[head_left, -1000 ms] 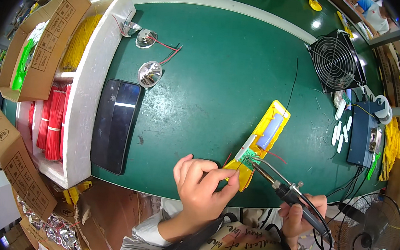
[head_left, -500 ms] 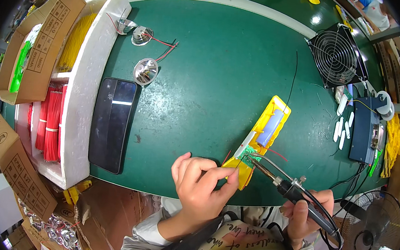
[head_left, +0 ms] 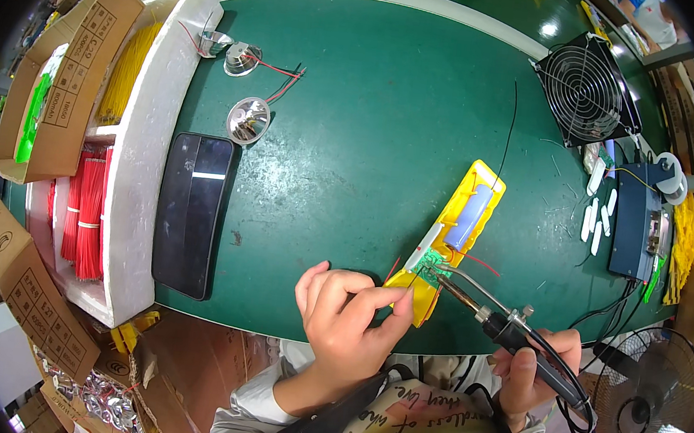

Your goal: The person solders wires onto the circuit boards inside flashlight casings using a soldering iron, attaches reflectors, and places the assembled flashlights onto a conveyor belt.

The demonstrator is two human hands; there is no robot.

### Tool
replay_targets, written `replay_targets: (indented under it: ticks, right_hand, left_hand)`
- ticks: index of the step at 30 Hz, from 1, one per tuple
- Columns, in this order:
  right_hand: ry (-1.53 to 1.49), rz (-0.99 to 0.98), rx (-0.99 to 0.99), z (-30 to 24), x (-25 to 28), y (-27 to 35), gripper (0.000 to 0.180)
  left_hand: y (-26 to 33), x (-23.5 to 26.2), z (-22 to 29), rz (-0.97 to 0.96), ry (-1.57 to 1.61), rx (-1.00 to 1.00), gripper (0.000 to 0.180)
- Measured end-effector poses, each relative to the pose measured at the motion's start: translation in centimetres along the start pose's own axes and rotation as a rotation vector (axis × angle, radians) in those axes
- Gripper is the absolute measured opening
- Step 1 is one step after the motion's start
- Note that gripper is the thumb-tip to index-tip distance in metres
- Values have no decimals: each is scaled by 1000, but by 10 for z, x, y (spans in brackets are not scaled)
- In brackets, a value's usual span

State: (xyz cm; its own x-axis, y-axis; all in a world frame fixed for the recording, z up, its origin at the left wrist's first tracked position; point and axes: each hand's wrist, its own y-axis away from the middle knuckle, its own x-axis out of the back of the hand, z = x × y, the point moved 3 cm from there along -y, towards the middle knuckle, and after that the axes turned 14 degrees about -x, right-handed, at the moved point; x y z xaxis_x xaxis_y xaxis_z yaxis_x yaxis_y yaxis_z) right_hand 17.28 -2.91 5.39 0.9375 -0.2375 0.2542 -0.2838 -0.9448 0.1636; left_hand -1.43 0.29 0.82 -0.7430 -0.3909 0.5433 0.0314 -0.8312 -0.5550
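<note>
A long yellow plastic housing lies on the green table, with a pale cylindrical cell in it and a small green circuit board at its near end. My left hand pinches that near end between thumb and fingers. My right hand grips a black soldering iron whose metal tip touches the circuit board. A thin red wire and a black wire run out from the housing.
A black phone lies at the left beside a white foam tray holding red and yellow wire bundles. Two round metal reflectors with wires sit beyond it. A black fan, a blue box and cardboard boxes stand around.
The iron's tip has stayed at the circuit board; both hands hold nearly the same places, with only a slight shift of the view.
</note>
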Motion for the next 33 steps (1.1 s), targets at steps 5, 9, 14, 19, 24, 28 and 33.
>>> replay_targets:
  ticks: [5, 9, 14, 19, 24, 28, 33]
  right_hand:
    - [-53, 46, -9, 0, 2, 2, 36]
    - [-86, 61, 29, 1, 7, 5, 38]
    - [-132, 79, 93, 9, 16, 11, 37]
    - [-119, 171, 86, 26, 34, 15, 35]
    - [-158, 243, 106, 41, 45, 11, 29]
    - [-169, 269, 139, 52, 48, 7, 26]
    - [-233, 270, 128, 60, 50, 7, 26]
  left_hand:
    - [1, 0, 0, -4, 7, 0, 15]
    - [2, 0, 1, -12, -5, 7, 14]
    - [-1, -1, 4, -24, -50, -17, 11]
    - [0, -3, 6, -78, -83, -56, 9]
    - [1, -3, 8, -97, -74, -83, 11]
    - [5, 10, 15, -64, -134, -112, 16]
    - [12, 23, 12, -144, -290, -223, 19]
